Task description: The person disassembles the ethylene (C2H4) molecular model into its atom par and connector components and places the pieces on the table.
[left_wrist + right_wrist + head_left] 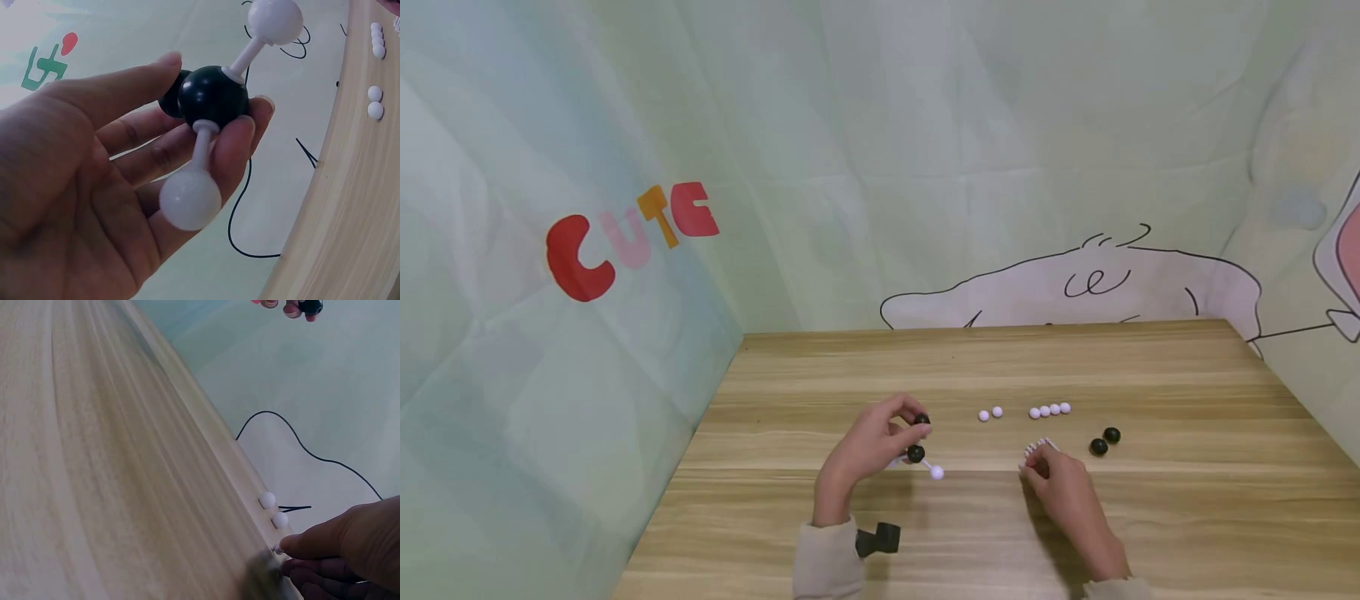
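My left hand (868,442) grips a ball-and-stick molecular model by its black balls, up off the table. Seen from the left wrist, thumb and fingers pinch around a black ball (212,97), with a second one partly hidden behind it. White sticks join the front black ball to an upper white ball (275,20) and a lower white ball (190,199). Over on the right, my right hand (1063,487) reaches down to a row of small white connector sticks (1033,447), its thumb and fingers bent at them. I cannot tell whether it pinches one.
Two loose white balls (990,414) lie beyond the hands, with a row of several more white balls (1049,410) to their right. Two black balls (1105,441) sit right of my right hand. A printed cloth backdrop (880,167) rises behind the wooden table (820,367).
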### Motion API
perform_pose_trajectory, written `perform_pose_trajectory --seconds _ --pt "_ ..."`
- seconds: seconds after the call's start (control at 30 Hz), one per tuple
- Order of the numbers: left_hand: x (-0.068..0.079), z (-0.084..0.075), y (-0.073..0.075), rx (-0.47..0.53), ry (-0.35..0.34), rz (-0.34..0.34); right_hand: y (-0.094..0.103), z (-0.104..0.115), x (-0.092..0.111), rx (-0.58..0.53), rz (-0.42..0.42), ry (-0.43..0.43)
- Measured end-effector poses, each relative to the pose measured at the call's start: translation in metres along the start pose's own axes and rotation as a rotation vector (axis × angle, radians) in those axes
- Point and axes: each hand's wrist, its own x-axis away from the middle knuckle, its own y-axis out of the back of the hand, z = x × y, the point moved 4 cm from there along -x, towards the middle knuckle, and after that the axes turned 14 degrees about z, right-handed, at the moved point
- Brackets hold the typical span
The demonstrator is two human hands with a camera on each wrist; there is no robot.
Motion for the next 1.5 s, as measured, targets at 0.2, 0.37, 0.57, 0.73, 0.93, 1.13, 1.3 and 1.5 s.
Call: perform_pose_trajectory --seconds 0.2,0.37,0.57,0.73,0.93,1.13,1.3,1.5 --pt "-0.002 -0.002 -0.003 -0.010 0.013 0.015 -0.003 -0.001 -0.001 0.010 -0.005 -0.026" --pt "-0.003 -0.004 -0.005 -0.043 0.007 0.014 -0.004 0.000 -0.002 0.038 -0.019 -0.026" --pt "-0.004 -0.007 -0.008 -0.069 -0.015 0.028 -0.005 0.000 -0.002 0.064 -0.054 -0.007" --pt "-0.005 -0.008 -0.010 -0.105 -0.025 0.037 -0.007 0.000 -0.003 0.084 -0.076 0.004" --pt "-0.007 -0.008 -0.012 -0.149 -0.062 0.034 -0.007 -0.001 -0.002 0.090 -0.092 0.008" --pt "-0.005 -0.010 -0.013 -0.121 -0.042 0.022 -0.008 -0.001 -0.002 0.091 -0.082 -0.005" --pt "-0.005 -0.012 -0.013 -0.089 -0.027 0.021 -0.008 0.000 -0.002 0.092 -0.080 -0.009" --pt "-0.007 -0.012 -0.014 -0.109 -0.036 0.028 -0.007 0.000 -0.001 0.103 -0.088 -0.003"
